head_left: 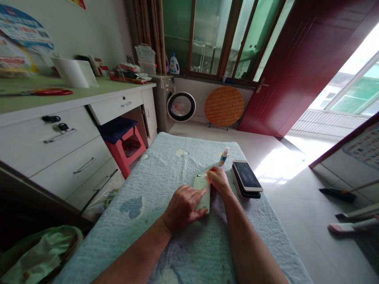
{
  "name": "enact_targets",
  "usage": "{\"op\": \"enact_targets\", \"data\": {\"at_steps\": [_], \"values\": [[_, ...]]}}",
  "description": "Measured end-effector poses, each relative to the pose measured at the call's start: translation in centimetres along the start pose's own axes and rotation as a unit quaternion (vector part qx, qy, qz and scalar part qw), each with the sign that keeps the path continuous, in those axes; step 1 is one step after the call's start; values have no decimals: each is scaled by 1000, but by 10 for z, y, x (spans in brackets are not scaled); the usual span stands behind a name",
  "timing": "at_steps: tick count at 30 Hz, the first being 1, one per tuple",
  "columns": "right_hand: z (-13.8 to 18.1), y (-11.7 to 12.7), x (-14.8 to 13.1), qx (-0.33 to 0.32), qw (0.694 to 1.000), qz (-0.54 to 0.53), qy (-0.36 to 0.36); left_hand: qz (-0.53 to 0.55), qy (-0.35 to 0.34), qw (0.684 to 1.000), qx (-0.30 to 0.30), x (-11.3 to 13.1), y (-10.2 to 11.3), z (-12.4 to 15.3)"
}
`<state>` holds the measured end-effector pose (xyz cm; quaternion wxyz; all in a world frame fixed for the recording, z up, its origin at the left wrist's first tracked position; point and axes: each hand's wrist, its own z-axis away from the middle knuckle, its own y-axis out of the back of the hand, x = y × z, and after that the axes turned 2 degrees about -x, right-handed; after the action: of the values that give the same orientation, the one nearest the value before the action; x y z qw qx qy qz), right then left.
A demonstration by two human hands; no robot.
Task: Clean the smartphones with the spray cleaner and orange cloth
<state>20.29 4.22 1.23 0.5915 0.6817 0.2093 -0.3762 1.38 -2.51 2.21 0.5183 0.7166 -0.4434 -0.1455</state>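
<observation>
A pale green phone point(202, 188) lies back-up on a light blue quilted cloth point(154, 189). My left hand point(182, 207) rests on the phone's near half, fingers flat, pressing it down. My right hand point(218, 179) is at the phone's far right corner, pinching a small orange item against it; what the item is I cannot tell. To the right, a stack of phones point(246, 178) lies with a dark screen up. A small spray bottle point(224, 156) stands just beyond my right hand.
White drawers and a green-topped counter point(59, 118) run along the left, with a red stool point(124, 144) tucked under. A washing machine point(177, 104) and a round wooden board point(224, 105) stand at the back. A dark red door point(302, 59) is open at right; brooms point(349, 197) lie on the floor.
</observation>
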Motion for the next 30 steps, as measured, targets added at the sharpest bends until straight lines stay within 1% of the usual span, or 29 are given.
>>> {"op": "enact_targets", "data": {"at_steps": [3, 5, 7, 12, 14, 16, 21, 23, 26, 30], "values": [[1, -5, 1, -1, 1000, -8, -8, 17, -12, 999, 34, -2, -1, 1], [1, -8, 1, 0, 1000, -6, -10, 35, -8, 999, 35, -1, -2, 1], [0, -9, 2, -1, 1000, -3, -10, 46, 0, 999, 14, 2, -3, 2], [0, -8, 2, -4, 1000, -2, -7, 33, 50, 995, -85, 8, -5, 2], [0, -8, 2, -7, 1000, -1, -5, 27, 69, 992, -98, 9, -4, 1], [0, -7, 2, -10, 1000, -1, -3, 26, 72, 992, -97, 10, -3, 0], [0, -6, 3, -12, 1000, -9, 3, 27, 23, 997, -66, 13, -1, 1], [0, -5, 3, -11, 1000, -18, 5, 24, 6, 999, -34, 13, -2, 3], [0, -5, 3, -10, 999, -40, 10, 17, -1, 1000, 21, 11, -3, 5], [-1, -6, 2, -11, 997, -79, 13, 19, -4, 998, 64, 7, -1, 6]]}}
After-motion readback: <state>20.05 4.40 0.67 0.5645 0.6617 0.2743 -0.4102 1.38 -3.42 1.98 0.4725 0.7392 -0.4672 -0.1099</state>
